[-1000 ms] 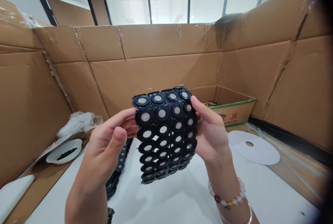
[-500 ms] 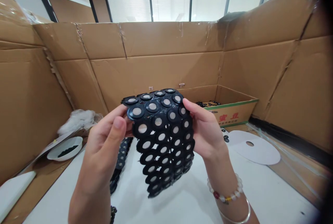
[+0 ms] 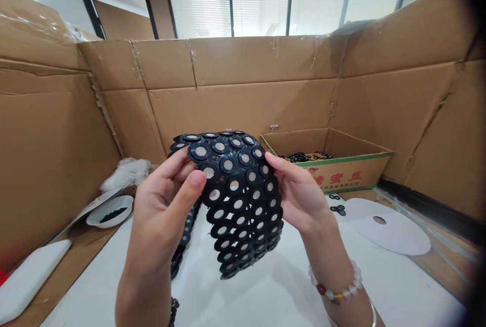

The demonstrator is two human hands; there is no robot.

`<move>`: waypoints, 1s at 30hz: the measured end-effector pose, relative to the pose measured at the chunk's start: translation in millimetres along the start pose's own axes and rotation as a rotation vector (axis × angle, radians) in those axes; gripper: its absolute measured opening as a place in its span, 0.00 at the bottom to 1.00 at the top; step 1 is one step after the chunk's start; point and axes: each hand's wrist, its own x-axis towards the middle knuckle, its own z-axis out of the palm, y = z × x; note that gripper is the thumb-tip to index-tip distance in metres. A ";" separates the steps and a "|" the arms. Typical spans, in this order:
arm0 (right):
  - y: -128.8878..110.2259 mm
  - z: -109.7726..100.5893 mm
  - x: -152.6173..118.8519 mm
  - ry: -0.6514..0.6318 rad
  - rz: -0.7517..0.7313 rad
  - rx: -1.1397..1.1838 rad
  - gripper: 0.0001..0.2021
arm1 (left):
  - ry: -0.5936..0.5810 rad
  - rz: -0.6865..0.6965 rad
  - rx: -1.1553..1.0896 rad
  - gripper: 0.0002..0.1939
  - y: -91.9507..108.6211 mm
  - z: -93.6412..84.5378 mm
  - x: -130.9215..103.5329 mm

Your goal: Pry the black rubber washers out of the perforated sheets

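A flexible sheet of black rings with pale round centres (image 3: pixel 243 205) hangs between my hands above the white tabletop. My left hand (image 3: pixel 167 205) grips its left edge, with the thumb on the front and the fingers partly hidden behind. On the right edge, my right hand (image 3: pixel 304 190) holds the sheet near the top, its thumb against the side. The upper part bends away over the top, and the lower part droops towards the table. Behind my left hand, part of another dark ringed strip (image 3: pixel 185 236) shows; whether it joins the held sheet I cannot tell.
An open cardboard box (image 3: pixel 341 172) with black pieces stands at the back right. Several loose black pieces (image 3: pixel 337 209) lie near a white oval sheet with a hole (image 3: pixel 395 231). At the left are a white bowl (image 3: pixel 127 210) of dark bits and white fluffy material (image 3: pixel 125 175). Cardboard walls surround the table.
My left thumb has moved onto the front of the sheet, and more of the sheet's top now lies behind my left fingers. The whole view has shifted slightly.
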 end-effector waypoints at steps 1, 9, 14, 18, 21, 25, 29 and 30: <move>0.1 0.2 -0.4 -0.005 -0.004 -0.007 0.11 | 0.003 -0.002 0.000 0.15 0.2 0.4 -0.2; -1.0 0.1 -2.1 0.019 -0.005 -0.020 0.11 | 0.051 -0.042 -0.014 0.11 1.8 3.0 5.6; -2.7 -0.6 -1.5 0.048 -0.004 0.003 0.11 | 0.072 -0.111 -0.067 0.10 -6.0 -0.4 11.1; -4.2 0.3 -2.3 0.065 -0.013 0.027 0.11 | 0.058 -0.132 -0.100 0.08 -15.9 -7.5 13.7; -5.2 0.6 -1.6 0.100 -0.066 0.070 0.09 | -0.106 -0.166 -0.097 0.14 -21.3 -13.2 14.8; -5.4 -2.4 6.3 0.219 -0.173 0.120 0.06 | -0.431 -0.252 -0.035 0.19 -26.2 -11.2 17.9; -2.8 -8.4 18.5 0.229 -0.212 0.070 0.09 | -0.377 -0.276 -0.040 0.15 -29.8 0.6 22.5; -1.8 -9.7 20.9 0.223 -0.204 0.052 0.10 | -0.337 -0.259 -0.043 0.14 -30.7 2.8 23.6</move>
